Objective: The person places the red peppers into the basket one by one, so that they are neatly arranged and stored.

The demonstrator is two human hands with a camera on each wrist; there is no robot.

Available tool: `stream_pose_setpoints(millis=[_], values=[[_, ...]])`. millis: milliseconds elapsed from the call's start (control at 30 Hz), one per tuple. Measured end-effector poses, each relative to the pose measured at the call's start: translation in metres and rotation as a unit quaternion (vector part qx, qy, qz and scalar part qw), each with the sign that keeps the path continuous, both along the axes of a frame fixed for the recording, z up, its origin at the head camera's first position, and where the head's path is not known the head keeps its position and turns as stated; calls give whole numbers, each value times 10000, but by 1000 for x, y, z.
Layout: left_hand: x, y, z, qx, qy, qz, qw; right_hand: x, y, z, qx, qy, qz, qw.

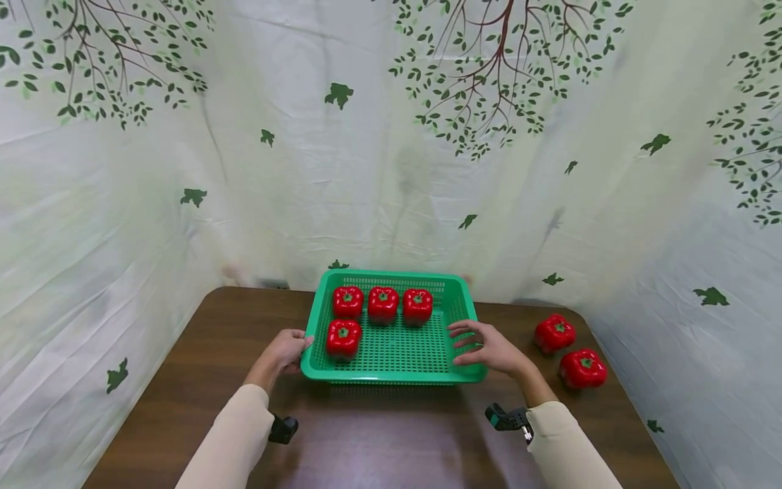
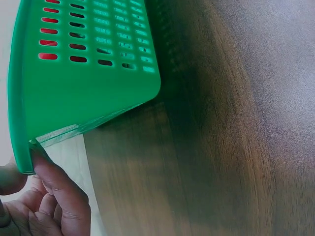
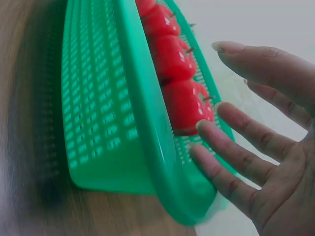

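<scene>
A green plastic basket [image 1: 397,375] with slotted walls stands on the brown table. Inside it are several red bell peppers [image 1: 382,305], a row along the far side and one at the near left. My left hand [image 1: 288,349] pinches the basket's left rim, thumb above and fingers beneath, as the left wrist view shows at the rim [image 2: 18,113]. Over the basket's right end, my right hand [image 1: 485,348] has its fingers spread and holds nothing. In the right wrist view those fingers [image 3: 234,147] reach across the rim, near the closest pepper [image 3: 187,105].
Two more red bell peppers, one behind [image 1: 554,333] and one in front [image 1: 583,369], lie on the table at the right. A pale curtain [image 1: 379,170] printed with leaves hangs behind the table's back edge. Bare wood [image 1: 379,441] lies in front of the basket.
</scene>
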State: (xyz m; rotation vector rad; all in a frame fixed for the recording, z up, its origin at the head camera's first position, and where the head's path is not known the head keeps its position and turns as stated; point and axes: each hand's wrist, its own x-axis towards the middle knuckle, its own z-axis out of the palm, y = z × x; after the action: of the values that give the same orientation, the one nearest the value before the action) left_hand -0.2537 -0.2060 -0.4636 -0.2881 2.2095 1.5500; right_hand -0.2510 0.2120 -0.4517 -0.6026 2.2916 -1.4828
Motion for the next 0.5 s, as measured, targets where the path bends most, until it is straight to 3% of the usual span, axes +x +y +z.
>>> stream_pose_setpoints(millis=[500], values=[[0, -2, 1, -45, -7, -27, 10000, 7, 58, 0, 80, 369, -422, 9984]])
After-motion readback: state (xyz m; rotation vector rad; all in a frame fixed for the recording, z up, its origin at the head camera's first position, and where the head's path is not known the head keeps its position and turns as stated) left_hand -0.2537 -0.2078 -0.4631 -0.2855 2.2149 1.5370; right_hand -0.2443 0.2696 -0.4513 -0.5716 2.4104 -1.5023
